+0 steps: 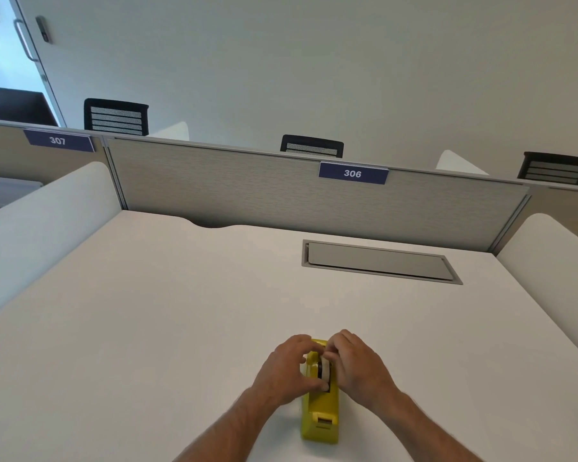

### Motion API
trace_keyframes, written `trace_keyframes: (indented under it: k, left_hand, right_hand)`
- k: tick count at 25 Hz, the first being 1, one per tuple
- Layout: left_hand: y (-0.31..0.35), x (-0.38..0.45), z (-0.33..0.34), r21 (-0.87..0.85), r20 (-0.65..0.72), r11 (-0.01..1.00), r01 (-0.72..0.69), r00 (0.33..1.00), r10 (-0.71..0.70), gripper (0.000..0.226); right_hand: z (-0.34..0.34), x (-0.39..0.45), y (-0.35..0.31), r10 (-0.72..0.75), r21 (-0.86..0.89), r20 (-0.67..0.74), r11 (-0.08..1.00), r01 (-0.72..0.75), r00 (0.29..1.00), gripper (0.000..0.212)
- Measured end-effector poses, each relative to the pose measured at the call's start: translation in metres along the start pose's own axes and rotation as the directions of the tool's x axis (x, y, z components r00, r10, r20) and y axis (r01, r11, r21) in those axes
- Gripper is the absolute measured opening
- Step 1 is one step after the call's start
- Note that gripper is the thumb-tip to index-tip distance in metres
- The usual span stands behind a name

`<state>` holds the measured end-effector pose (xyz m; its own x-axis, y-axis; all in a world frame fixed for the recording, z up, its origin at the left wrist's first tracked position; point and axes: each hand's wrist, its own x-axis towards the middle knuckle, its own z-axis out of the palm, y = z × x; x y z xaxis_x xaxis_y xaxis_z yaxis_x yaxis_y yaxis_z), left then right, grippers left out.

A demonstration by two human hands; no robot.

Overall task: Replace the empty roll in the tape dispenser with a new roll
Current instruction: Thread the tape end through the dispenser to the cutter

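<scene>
Item: yellow tape dispenser (319, 413), lying lengthwise on the white desk (181, 311), near the front edge, cutter end toward the person

Contents: a pale tape roll (325, 371) on a dark hub, seated upright in the dispenser's well; whether this is the spent roll or the fresh one cannot be told, though a visible white band suggests some tape on it

Left hand (286, 371): cupped over the left flank of the dispenser, fingers curled round the far end and thumb pressed near the roll; closed on the body and roll area, steadying it

Right hand (357, 363): set against the right flank, fingertips pinched together at the top of the roll; exact contact is partly hidden behind the knuckles

Position of roll relative to hands: directly between them, touching both, below the right fingertips and just beside the left thumb

Step in hand, as judged: seating or lifting the roll at the hub

Handling notes: keep the left hand bearing down so the body does not slide; move the roll straight along the well's slots, hub ends level, not canted; keep fingers clear of the cutter end

Surroundings: closed cable hatch (379, 261) well apart, farther back; partition plate 306 (352, 173) behind

No spare roll in view
</scene>
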<state>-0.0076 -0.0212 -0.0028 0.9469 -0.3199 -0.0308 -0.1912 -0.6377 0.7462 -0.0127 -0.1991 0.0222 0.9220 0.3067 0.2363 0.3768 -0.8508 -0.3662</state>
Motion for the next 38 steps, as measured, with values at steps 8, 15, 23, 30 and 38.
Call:
trace_keyframes:
  k: [8, 15, 23, 30, 38]
  left_hand:
    - [0.002, 0.000, 0.003, -0.069, -0.042, 0.997, 0.034, 0.998, -0.037, 0.049]
    - [0.002, 0.000, 0.003, -0.012, -0.016, 0.999, 0.034, 0.999, -0.034, 0.058]
    - [0.004, 0.001, 0.001, 0.022, -0.005, 0.999, 0.043, 0.999, -0.042, 0.058]
    - [0.004, 0.001, 0.000, 0.037, 0.001, 0.999, 0.033, 0.999, -0.033, 0.058]
    - [0.005, 0.002, 0.001, 0.069, 0.006, 0.996, 0.048, 0.999, -0.049, 0.060]
  right_hand:
    - [-0.001, -0.003, 0.002, -0.042, 0.105, -0.014, 0.994, 0.043, 0.999, 0.009]
    - [-0.004, -0.007, 0.008, -0.058, 0.096, 0.039, 0.994, 0.054, 0.998, 0.012]
    - [-0.005, -0.004, 0.013, 0.016, 0.212, 0.118, 0.976, -0.041, 0.993, 0.018]
    - [-0.006, -0.004, 0.011, 0.033, 0.212, 0.113, 0.976, -0.056, 0.993, 0.008]
    - [-0.006, -0.001, 0.006, -0.013, 0.110, 0.082, 0.994, 0.004, 0.997, 0.005]
